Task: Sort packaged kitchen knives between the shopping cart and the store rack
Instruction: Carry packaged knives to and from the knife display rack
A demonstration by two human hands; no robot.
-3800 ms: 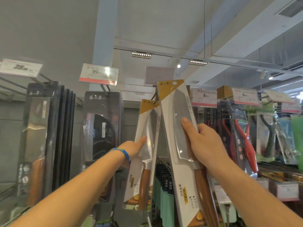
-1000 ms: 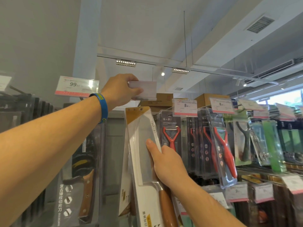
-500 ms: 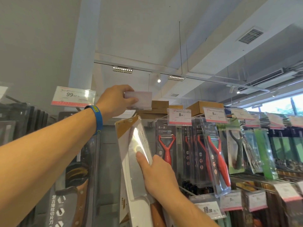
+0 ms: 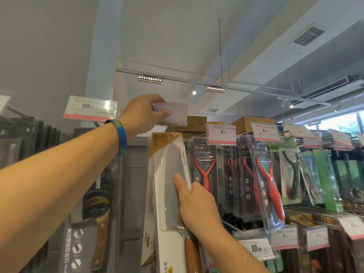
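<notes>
Left hand (image 4: 142, 113), blue wristband (image 4: 120, 133) on its wrist, is raised high and pinches a blank price tag (image 4: 175, 114) between thumb and fingers. Right hand (image 4: 199, 207) grips the right edge of the packaged knife (image 4: 167, 194), thumb on its front. The knife stands upright at the rack (image 4: 315, 212), directly below the tag and just left of the red peelers (image 4: 204, 174).
</notes>
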